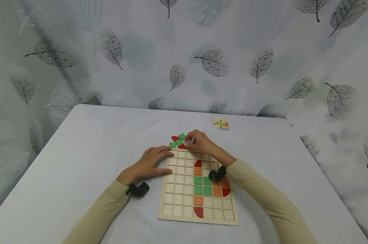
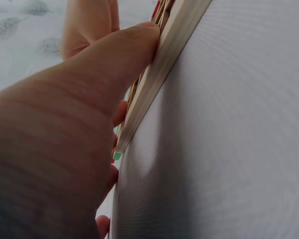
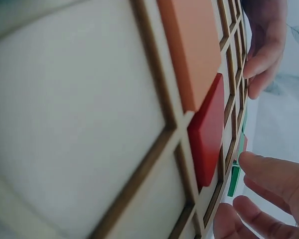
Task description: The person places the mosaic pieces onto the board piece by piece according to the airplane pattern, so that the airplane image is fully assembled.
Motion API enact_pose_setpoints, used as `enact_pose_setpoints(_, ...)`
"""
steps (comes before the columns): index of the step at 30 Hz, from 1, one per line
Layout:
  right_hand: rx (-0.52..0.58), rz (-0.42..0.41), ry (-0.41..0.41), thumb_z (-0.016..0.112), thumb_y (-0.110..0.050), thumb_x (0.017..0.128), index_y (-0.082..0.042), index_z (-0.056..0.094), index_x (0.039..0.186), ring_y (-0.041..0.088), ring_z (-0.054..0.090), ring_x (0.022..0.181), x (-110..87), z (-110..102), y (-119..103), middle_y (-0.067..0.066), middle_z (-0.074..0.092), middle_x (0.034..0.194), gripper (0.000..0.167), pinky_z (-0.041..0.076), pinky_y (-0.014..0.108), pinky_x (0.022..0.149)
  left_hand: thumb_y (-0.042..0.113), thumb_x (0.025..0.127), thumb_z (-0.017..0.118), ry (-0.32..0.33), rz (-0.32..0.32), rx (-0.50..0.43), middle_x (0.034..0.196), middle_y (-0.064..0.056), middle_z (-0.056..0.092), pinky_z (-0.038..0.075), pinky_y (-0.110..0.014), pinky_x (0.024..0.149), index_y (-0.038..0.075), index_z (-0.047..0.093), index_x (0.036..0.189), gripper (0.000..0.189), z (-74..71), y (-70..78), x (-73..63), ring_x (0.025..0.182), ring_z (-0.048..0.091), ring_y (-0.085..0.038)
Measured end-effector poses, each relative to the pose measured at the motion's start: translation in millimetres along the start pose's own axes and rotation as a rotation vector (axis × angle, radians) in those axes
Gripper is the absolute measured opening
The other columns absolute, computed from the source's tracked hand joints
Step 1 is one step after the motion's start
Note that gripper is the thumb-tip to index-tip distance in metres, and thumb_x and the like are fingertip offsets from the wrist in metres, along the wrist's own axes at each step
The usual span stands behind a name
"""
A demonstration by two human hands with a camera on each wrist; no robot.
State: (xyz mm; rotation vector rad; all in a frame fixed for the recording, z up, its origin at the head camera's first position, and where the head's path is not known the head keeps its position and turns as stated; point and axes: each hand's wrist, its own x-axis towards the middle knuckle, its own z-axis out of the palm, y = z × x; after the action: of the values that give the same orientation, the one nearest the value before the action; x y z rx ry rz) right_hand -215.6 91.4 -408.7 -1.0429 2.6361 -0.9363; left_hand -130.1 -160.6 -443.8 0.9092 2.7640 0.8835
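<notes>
A wooden grid board (image 1: 178,210) lies on the table, with green square tiles (image 1: 207,191), orange square tiles (image 1: 198,200) and red quarter-round tiles (image 1: 198,212) in some of its cells. Spread fingers of my left hand (image 1: 150,162) rest on the board's upper left edge; in the left wrist view its thumb (image 2: 134,42) touches the wooden side. Beyond the board's far edge my right hand (image 1: 200,143) hovers by a small pile of loose green tiles (image 1: 179,142) and red tiles (image 1: 175,138). Its fingers (image 3: 274,174) are bent and apart, and no tile shows between them.
A small pattern card (image 1: 221,123) lies near the table's far edge. White cloth (image 1: 110,135) covers the table, and a leaf-print curtain (image 1: 135,61) hangs behind it. A black wrist camera (image 1: 217,174) on the right arm hides part of the board.
</notes>
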Motion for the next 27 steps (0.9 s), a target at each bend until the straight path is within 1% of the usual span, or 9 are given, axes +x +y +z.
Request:
enact_pose_setpoints(7,0.004,0.05,-0.004,0.066,-0.003,0.09,0.006,0.062,0.118,0.023,0.058,0.079,10.2,2.2,1.5,0.023,0.057,0.119,0.029,0.05,0.032,0.073,0.044,0.086,0.072,0.012,0.016,-0.008,0.151,-0.008,0.04,0.017,-0.056,0.112,0.017,0.055,0.136,0.059,-0.5,-1.3,-0.9,0.14,0.034,-0.027)
enact_pose_setpoints(12,-0.013,0.05,-0.01,0.065,-0.005,0.092,0.004,0.061,0.124,0.022,0.056,0.078,13.2,3.8,5.8,0.023,0.056,0.127,0.033,0.047,0.031,0.071,0.044,0.087,0.071,0.017,0.026,-0.005,0.15,-0.009,0.041,0.017,-0.057,0.111,0.016,0.055,0.135,0.058,0.1,-2.3,-0.7,0.14,0.035,-0.028)
enact_pose_setpoints(18,-0.034,0.009,-0.026,0.063,-0.006,0.094,0.001,0.061,0.127,0.022,0.054,0.078,15.7,3.6,8.1,0.021,0.056,0.134,0.033,0.046,0.032,0.071,0.044,0.086,0.071,0.007,0.011,-0.009,0.151,-0.007,0.039,0.016,-0.055,0.112,0.018,0.054,0.136,0.058,0.8,-3.1,0.0,0.141,0.033,-0.026)
enact_pose_setpoints(22,-0.05,0.021,-0.055,0.061,-0.006,0.096,0.0,0.062,0.126,0.021,0.054,0.079,17.4,3.1,8.9,0.019,0.055,0.138,0.031,0.045,0.031,0.071,0.045,0.087,0.071,0.014,0.017,-0.009,0.15,-0.007,0.04,0.016,-0.056,0.112,0.018,0.055,0.135,0.058,1.1,-2.3,0.3,0.14,0.034,-0.027)
enact_pose_setpoints(25,-0.063,0.022,-0.067,0.06,-0.004,0.096,0.001,0.062,0.126,0.022,0.055,0.08,18.2,2.4,9.0,0.019,0.054,0.138,0.031,0.046,0.031,0.073,0.045,0.086,0.071,0.011,0.016,-0.003,0.151,-0.007,0.04,0.016,-0.055,0.112,0.018,0.055,0.136,0.059,1.4,-2.7,0.5,0.14,0.034,-0.026)
enact_pose_setpoints(27,-0.063,0.006,-0.065,0.061,-0.003,0.095,0.002,0.063,0.124,0.022,0.056,0.082,18.4,2.2,9.2,0.02,0.056,0.135,0.03,0.048,0.032,0.074,0.045,0.086,0.071,0.011,0.014,0.005,0.151,-0.007,0.04,0.016,-0.055,0.112,0.018,0.054,0.136,0.059,1.8,-3.4,0.9,0.14,0.034,-0.026)
